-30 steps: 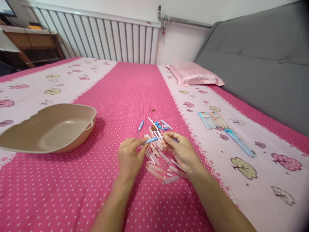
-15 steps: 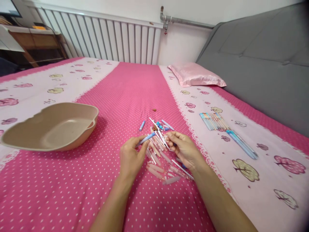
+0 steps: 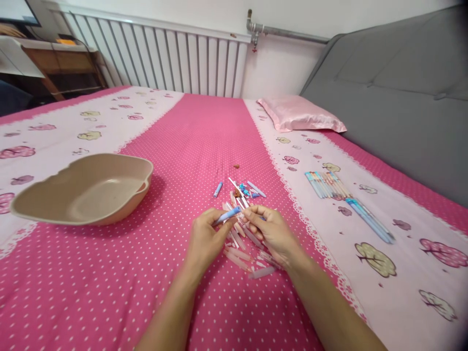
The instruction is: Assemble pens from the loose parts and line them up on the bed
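Blue pen barrel point(image 3: 229, 214) over loose pen parts point(image 3: 252, 238)

The left hand point(image 3: 206, 234) grasps the barrel, smooth, light blue and slightly tilted, between thumb and fingers above the pink bedspread point(image 3: 208, 126). The right hand point(image 3: 272, 231) is curled at its end; I can't quite tell what those fingers grip.

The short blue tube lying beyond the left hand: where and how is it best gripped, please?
Probably pinch the short blue tube at its middle, thumb and finger across its long sides, coming from the left. It is slim and straight and lies pointing mostly forward, with the pile of loose slim pieces to its right.
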`<action>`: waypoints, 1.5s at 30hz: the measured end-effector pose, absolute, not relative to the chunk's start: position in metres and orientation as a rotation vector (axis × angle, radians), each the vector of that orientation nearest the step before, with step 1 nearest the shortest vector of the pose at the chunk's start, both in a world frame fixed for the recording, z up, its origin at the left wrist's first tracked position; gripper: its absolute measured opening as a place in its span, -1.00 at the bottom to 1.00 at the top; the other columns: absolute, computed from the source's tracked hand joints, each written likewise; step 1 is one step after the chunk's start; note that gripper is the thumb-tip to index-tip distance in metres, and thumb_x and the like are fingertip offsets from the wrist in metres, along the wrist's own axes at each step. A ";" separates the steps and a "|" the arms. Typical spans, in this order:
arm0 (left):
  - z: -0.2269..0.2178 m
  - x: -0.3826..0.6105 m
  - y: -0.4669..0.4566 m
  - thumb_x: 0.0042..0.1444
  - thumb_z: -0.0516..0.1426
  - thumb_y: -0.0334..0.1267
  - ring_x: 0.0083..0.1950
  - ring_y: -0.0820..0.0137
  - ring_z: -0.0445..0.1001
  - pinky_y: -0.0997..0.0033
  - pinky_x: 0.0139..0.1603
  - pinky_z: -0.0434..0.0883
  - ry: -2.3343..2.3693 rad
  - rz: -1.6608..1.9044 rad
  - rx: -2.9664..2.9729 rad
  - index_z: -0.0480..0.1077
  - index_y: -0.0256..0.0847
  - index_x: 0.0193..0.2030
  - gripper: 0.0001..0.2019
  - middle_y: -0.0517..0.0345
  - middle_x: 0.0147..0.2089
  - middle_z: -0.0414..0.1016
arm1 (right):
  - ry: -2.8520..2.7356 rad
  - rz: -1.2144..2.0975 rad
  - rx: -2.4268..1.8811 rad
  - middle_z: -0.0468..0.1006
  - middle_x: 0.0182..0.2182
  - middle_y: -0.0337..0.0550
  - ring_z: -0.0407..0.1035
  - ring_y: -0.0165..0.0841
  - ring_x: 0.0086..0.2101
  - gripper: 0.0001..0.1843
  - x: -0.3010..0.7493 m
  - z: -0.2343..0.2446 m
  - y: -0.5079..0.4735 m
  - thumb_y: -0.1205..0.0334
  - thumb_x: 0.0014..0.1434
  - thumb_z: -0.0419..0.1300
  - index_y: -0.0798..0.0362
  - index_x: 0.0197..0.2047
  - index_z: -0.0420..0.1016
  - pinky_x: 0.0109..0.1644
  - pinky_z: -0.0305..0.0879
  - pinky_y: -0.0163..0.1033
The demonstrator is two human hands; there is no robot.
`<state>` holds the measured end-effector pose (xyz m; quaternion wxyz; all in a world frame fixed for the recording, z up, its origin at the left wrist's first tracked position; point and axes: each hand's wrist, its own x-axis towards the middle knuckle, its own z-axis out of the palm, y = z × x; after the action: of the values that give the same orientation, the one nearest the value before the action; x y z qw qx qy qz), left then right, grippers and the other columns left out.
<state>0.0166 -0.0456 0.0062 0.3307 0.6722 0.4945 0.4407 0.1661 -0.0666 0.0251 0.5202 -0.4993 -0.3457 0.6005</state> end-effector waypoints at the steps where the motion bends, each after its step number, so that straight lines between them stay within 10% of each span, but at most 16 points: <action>1: 0.007 0.016 -0.046 0.01 0.18 -0.21 -0.54 0.51 0.22 0.52 -0.50 0.18 1.305 1.160 1.744 0.37 -0.25 -0.60 -0.76 0.27 -0.60 0.25 | -0.835 1.423 -1.205 0.28 -0.73 -0.40 -0.03 -0.63 -0.73 -0.64 0.167 0.025 -0.066 0.01 -0.10 0.37 0.13 -0.46 0.41 -0.67 -0.18 -0.47; 19: 0.013 0.019 -0.049 0.04 0.14 -0.16 -0.57 0.55 0.11 0.55 -0.57 0.10 1.148 1.115 1.618 0.32 -0.26 -0.62 -0.70 0.29 -0.63 0.14 | -1.203 1.193 -1.265 0.46 -0.56 -0.27 0.19 -0.47 -0.56 -0.81 0.172 0.029 -0.071 0.18 -0.05 0.33 0.02 -0.30 0.64 -0.47 0.08 -0.35; 27: 0.013 0.017 -0.048 0.09 0.14 -0.17 -0.35 0.39 0.41 0.45 -0.33 0.34 1.049 1.140 1.660 0.49 -0.26 -0.28 -0.80 0.14 -0.39 0.47 | -1.101 1.061 -1.274 0.59 -0.44 -0.21 0.35 -0.44 -0.46 -0.88 0.175 0.039 -0.075 0.21 -0.04 0.35 0.02 -0.37 0.64 -0.33 0.22 -0.33; 45: 0.011 0.012 -0.046 0.14 0.12 -0.17 -0.39 0.40 0.33 0.43 -0.36 0.22 1.201 1.073 1.986 0.53 -0.22 -0.29 -0.80 0.18 -0.46 0.37 | -1.319 0.753 -1.396 0.54 -0.45 -0.22 0.19 -0.49 -0.58 -0.79 0.176 0.052 -0.085 0.12 0.09 0.25 0.06 -0.28 0.62 -0.47 0.16 -0.33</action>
<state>0.0119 -0.0464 0.0110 0.2880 0.7438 0.4498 0.4018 0.1763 -0.0845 0.0520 0.5135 -0.5807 -0.5487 0.3132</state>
